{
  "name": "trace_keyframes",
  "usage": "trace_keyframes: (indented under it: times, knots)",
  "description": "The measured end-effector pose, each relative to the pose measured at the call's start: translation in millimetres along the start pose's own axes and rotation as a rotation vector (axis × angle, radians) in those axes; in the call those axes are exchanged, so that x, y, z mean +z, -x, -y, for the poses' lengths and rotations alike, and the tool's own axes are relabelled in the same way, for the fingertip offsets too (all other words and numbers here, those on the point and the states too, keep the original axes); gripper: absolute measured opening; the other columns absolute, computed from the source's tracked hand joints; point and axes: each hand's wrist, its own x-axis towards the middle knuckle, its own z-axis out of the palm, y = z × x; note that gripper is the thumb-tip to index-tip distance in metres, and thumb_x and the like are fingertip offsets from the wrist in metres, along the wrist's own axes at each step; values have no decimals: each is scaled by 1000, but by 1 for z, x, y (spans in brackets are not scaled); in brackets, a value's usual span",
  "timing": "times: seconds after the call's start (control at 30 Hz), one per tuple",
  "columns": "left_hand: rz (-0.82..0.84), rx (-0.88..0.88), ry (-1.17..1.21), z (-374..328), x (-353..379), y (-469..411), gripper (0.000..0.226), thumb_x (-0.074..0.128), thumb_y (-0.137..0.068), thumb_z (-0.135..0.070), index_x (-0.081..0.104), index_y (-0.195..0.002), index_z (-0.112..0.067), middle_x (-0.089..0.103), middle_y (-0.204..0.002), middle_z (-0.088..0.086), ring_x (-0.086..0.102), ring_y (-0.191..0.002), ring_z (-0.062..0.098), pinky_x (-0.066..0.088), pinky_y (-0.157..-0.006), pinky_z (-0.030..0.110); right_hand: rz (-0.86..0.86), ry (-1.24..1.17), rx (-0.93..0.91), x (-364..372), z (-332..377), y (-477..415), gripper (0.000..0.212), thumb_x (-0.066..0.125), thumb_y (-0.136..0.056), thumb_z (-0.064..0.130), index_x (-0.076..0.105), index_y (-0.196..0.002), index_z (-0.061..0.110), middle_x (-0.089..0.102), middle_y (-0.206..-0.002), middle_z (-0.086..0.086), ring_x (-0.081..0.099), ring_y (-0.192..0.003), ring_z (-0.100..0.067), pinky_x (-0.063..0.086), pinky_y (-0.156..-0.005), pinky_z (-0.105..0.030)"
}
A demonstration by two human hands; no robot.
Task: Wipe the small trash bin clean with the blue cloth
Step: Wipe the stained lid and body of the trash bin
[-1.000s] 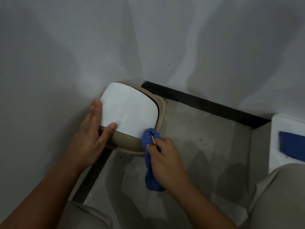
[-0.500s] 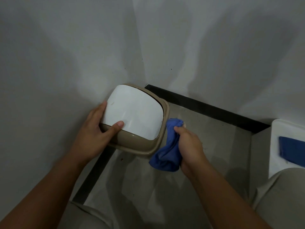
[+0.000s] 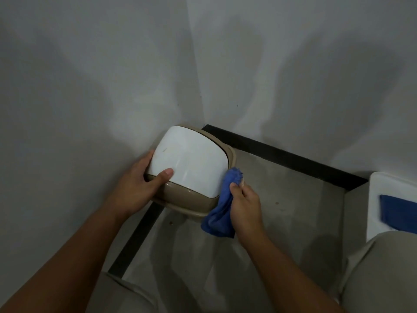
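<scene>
A small trash bin with a beige body and a white swing lid sits in the floor corner against the left wall. My left hand grips its left side, thumb lying on the white lid. My right hand is closed on a bunched blue cloth. The cloth presses against the bin's right rim, and its lower end hangs below my fist.
Grey walls meet in a corner just behind the bin, with a black skirting strip along the concrete floor. A white object carrying a dark blue patch stands at the right edge. My knees in beige trousers fill the bottom corners.
My right hand carried the cloth from the bin's front rim around to its right side. My left hand has shifted slightly while keeping hold of the bin, and the bin has turned a little.
</scene>
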Motion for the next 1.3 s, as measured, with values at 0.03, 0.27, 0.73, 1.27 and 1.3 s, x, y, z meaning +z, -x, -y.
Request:
trace_keyframes:
  times: [0.03,0.27,0.73,1.27,1.3]
  knots:
    - [7,-7,-17,-1,-1,0,84,55,-70,-78,34,-144,-43,49,-142,-14,48,-125,11,42,-104,41,3,88,-50,-2,5,-5,27,44,-97,25,59,-107,5,61,-106,-11,60,-95,-18,48,-80,-27]
    - [44,-17,-31,-8,-1,1,78,55,-78,-70,34,-145,-35,49,-143,-7,49,-125,18,44,-103,44,52,640,-214,7,40,-38,42,31,-99,41,58,-111,12,44,-121,-10,52,-90,-20,44,-84,-33]
    - [-18,-56,-3,-12,10,8,84,51,-76,-71,30,-148,-32,44,-146,-4,46,-127,20,43,-101,41,145,660,-242,6,27,33,32,35,-99,32,60,-101,12,49,-100,-8,55,-88,-23,46,-78,-34]
    - [-396,-68,459,11,42,7,86,75,-67,-26,33,-140,-10,62,-122,-2,61,-109,5,48,-84,13,524,1340,-1181,121,85,-13,37,33,-92,30,57,-120,20,49,-138,-2,28,-137,-20,3,-113,-53]
    - [-422,-64,466,11,44,8,84,75,-67,-27,34,-139,-10,62,-117,-12,60,-105,-5,45,-79,6,554,1321,-1205,113,82,-9,38,33,-92,30,57,-120,22,50,-138,-2,28,-137,-19,1,-113,-52]
